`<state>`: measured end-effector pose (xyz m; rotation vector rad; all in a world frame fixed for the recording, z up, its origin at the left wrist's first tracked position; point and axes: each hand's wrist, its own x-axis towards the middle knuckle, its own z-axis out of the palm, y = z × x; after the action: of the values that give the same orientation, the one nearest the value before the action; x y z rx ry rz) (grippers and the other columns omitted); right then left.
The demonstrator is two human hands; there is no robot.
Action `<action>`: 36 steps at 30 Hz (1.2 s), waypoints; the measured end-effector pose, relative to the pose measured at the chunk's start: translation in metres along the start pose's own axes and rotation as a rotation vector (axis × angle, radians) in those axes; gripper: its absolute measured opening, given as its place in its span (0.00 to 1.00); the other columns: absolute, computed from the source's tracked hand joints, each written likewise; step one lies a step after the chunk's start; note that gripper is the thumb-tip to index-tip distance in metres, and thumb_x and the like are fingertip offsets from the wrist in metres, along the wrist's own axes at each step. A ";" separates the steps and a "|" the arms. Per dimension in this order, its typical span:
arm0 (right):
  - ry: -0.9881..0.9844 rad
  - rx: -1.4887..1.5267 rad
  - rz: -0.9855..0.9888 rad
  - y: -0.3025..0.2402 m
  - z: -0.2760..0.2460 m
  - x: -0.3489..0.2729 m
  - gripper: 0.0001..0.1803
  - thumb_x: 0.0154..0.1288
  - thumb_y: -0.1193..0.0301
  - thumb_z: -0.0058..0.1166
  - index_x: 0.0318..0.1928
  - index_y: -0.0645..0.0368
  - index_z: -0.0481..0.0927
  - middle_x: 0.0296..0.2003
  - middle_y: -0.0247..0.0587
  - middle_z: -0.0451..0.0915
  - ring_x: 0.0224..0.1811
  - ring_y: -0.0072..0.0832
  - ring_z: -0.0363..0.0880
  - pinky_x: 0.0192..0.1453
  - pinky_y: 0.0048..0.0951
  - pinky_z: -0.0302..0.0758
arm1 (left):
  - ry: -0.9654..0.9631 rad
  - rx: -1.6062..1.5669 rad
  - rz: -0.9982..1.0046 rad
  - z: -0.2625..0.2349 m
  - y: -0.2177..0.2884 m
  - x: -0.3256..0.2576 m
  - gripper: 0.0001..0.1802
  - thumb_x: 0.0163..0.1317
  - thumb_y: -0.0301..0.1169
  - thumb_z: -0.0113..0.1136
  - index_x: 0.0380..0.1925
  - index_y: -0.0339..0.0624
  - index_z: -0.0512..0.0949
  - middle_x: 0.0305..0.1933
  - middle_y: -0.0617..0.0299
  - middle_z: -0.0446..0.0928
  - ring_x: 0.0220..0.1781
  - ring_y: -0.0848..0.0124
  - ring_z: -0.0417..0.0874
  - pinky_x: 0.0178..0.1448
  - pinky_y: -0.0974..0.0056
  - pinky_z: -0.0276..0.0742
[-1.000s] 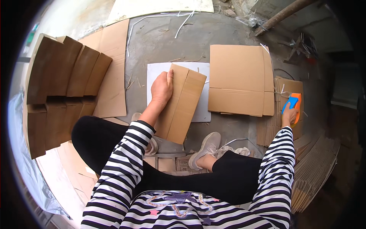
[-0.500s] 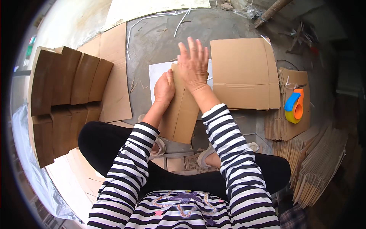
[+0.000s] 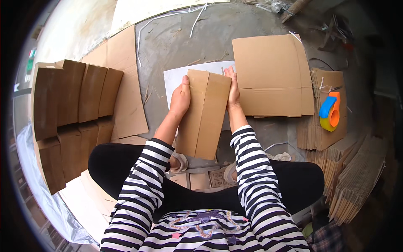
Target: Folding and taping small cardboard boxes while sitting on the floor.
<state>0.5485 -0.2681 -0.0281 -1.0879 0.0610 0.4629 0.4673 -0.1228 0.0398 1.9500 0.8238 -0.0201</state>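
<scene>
A narrow brown cardboard box (image 3: 205,113) with a lengthwise seam is held between my hands, above a white sheet (image 3: 171,80) on the floor. My left hand (image 3: 180,98) grips its left side, thumb up along the edge. Against the box's right side presses my right hand (image 3: 233,90), its fingers pointing away from me and partly hidden behind the cardboard. Right beside that hand lies a flat, creased cardboard piece (image 3: 268,63).
Folded boxes (image 3: 67,92) stand stacked in two rows at left, beside a flat cardboard sheet (image 3: 126,84). An orange and blue tape dispenser (image 3: 333,112) rests on a flattened cardboard stack (image 3: 323,138) at right. More cardboard bundles (image 3: 357,180) lean nearer me. White straps (image 3: 197,23) lie on the floor.
My right hand has come off the box's top face and moved right and down to its right side. The left hand stays on the left side. The whole view has shifted slightly.
</scene>
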 end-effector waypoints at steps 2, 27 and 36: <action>0.096 0.027 0.065 0.015 -0.004 0.007 0.39 0.68 0.44 0.25 0.68 0.60 0.45 0.68 0.52 0.47 0.71 0.36 0.44 0.71 0.32 0.44 | -0.045 -0.105 -0.059 0.001 0.001 -0.002 0.39 0.66 0.57 0.26 0.45 0.31 0.75 0.45 0.37 0.75 0.53 0.48 0.74 0.58 0.60 0.65; 0.995 -1.637 0.408 -0.262 -0.317 -0.059 0.39 0.45 0.42 0.57 0.48 0.63 0.75 0.50 0.58 0.74 0.55 0.49 0.71 0.57 0.43 0.66 | 0.167 0.220 0.048 0.001 0.016 -0.009 0.38 0.66 0.57 0.28 0.34 0.32 0.78 0.37 0.37 0.76 0.43 0.43 0.75 0.49 0.51 0.68; 0.376 -0.765 0.012 -0.357 -0.255 -0.146 0.26 0.57 0.54 0.53 0.48 0.63 0.74 0.36 0.40 0.79 0.40 0.26 0.76 0.52 0.28 0.68 | 0.224 0.317 0.099 -0.003 -0.009 0.002 0.35 0.67 0.54 0.31 0.44 0.30 0.74 0.55 0.36 0.66 0.57 0.45 0.68 0.58 0.50 0.64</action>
<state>0.6015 -0.6719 0.1903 -1.9200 0.2351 0.2847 0.4625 -0.1167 0.0339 2.3212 0.9112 0.1371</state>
